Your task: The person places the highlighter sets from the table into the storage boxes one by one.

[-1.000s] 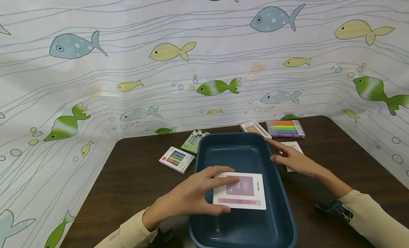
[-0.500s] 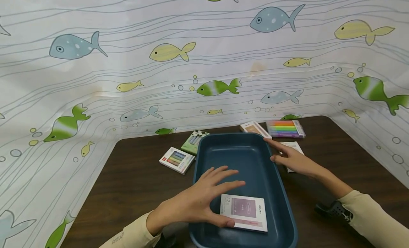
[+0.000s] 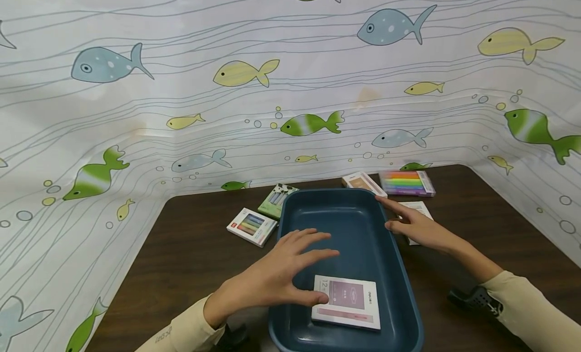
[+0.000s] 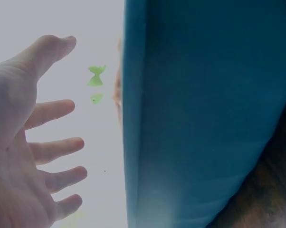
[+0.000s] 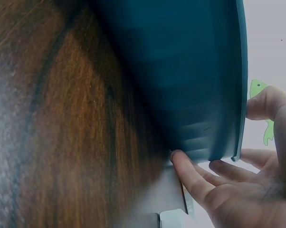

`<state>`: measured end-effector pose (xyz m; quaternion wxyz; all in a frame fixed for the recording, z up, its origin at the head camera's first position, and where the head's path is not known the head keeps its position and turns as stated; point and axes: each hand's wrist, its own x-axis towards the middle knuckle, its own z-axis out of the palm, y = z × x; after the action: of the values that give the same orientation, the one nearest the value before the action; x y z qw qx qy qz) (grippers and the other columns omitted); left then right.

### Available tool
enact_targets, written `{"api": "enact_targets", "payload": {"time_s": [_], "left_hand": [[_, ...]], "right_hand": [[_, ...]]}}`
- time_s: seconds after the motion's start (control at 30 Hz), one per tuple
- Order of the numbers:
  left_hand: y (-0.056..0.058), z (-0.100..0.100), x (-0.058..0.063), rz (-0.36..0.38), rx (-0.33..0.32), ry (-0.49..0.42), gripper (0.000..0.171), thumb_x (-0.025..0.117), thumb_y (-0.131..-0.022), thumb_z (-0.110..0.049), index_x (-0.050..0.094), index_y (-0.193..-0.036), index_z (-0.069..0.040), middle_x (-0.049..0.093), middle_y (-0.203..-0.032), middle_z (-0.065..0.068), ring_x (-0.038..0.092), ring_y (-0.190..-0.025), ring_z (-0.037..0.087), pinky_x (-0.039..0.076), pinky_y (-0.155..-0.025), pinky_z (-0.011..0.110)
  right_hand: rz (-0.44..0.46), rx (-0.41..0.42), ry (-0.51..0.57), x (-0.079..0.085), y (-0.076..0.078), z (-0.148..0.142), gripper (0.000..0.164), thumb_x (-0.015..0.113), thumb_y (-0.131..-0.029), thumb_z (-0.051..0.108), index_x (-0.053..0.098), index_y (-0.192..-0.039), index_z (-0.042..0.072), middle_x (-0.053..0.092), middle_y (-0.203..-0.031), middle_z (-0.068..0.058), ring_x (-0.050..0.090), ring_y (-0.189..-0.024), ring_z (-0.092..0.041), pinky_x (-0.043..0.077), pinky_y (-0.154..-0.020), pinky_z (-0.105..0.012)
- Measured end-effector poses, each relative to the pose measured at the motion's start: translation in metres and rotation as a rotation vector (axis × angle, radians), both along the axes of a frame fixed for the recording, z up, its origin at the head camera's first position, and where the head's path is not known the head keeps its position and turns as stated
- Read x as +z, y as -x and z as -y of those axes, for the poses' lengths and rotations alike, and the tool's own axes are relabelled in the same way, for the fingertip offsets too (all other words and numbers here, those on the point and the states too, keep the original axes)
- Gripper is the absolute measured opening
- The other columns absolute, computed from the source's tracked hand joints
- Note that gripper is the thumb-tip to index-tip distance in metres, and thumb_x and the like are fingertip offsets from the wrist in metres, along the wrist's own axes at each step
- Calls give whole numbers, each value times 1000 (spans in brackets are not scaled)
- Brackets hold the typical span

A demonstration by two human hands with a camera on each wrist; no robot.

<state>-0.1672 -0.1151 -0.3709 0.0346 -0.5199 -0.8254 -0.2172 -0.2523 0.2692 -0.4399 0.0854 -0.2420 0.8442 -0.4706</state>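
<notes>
A deep blue rectangular bin (image 3: 340, 231) stands on the table. On its floor at the near end lies a flat white box (image 3: 347, 301) with a lilac panel and a pink pen pictured on it. Above the bin's left side hovers my left hand (image 3: 272, 279), fingers spread and holding nothing; its thumb overlaps the box's corner in the head view. In the left wrist view that hand (image 4: 19, 137) is above the bin's rim, apart from it. My right hand (image 3: 419, 228) touches the bin's far right side, fairly straight fingers against the outer wall (image 5: 200, 95) and thumb at the rim.
Left of the bin lie a white box with coloured sticks pictured (image 3: 251, 227) and a green cow-print box (image 3: 277, 200). Behind and right are a white-and-tan box (image 3: 363, 182), a rainbow marker case (image 3: 406, 183) and a white box (image 3: 419, 209) partly behind my right hand. A fish-print curtain (image 3: 254, 100) rises behind.
My left hand has let go of the lilac-panelled box, which has dropped onto the bin's floor. That hand then drew slightly up and left. The right hand has stayed put.
</notes>
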Motion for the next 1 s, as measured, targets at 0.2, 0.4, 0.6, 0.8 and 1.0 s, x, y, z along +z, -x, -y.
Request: {"api": "enact_targets", "payload": {"time_s": [0.2, 0.4, 0.6, 0.8, 1.0], "left_hand": [[1, 4, 2, 21, 53, -25, 70, 70, -93, -53, 47, -153, -25, 32, -161, -3, 29, -147, 21, 26, -114, 56], [3, 5, 1, 58, 89, -17, 74, 69, -92, -58, 42, -155, -30, 32, -161, -4, 30, -146, 17, 31, -112, 56], [12, 7, -4, 76, 150, -14, 75, 70, -90, -59, 44, -155, -31, 35, -160, -4, 34, -144, 19, 32, -112, 55], [24, 13, -8, 103, 189, -15, 78, 73, -89, -57, 44, -155, -28, 32, -161, -1, 32, -146, 22, 30, -113, 55], [32, 21, -7, 79, 203, -24, 80, 75, -88, -55, 45, -155, -24, 30, -162, 3, 32, -146, 26, 30, -112, 57]], "right_hand": [[-6, 5, 3, 1, 1, 1, 66, 55, -107, 25, 23, -164, 17, 21, -164, -21, 23, -146, -50, 26, -104, -75], [-5, 10, 5, 0, 0, 1, 65, 55, -107, 24, 23, -164, 16, 22, -164, -22, 24, -145, -50, 26, -104, -75], [4, 12, 15, 0, 0, 0, 65, 55, -107, 24, 23, -164, 16, 22, -164, -22, 24, -145, -51, 27, -103, -75], [7, 13, 18, 0, 0, 0, 65, 55, -107, 24, 23, -164, 17, 21, -164, -21, 23, -145, -50, 26, -104, -75], [13, 8, 19, 0, -1, 0, 66, 55, -107, 24, 23, -164, 17, 22, -164, -22, 24, -145, -51, 26, -103, -76]]}}
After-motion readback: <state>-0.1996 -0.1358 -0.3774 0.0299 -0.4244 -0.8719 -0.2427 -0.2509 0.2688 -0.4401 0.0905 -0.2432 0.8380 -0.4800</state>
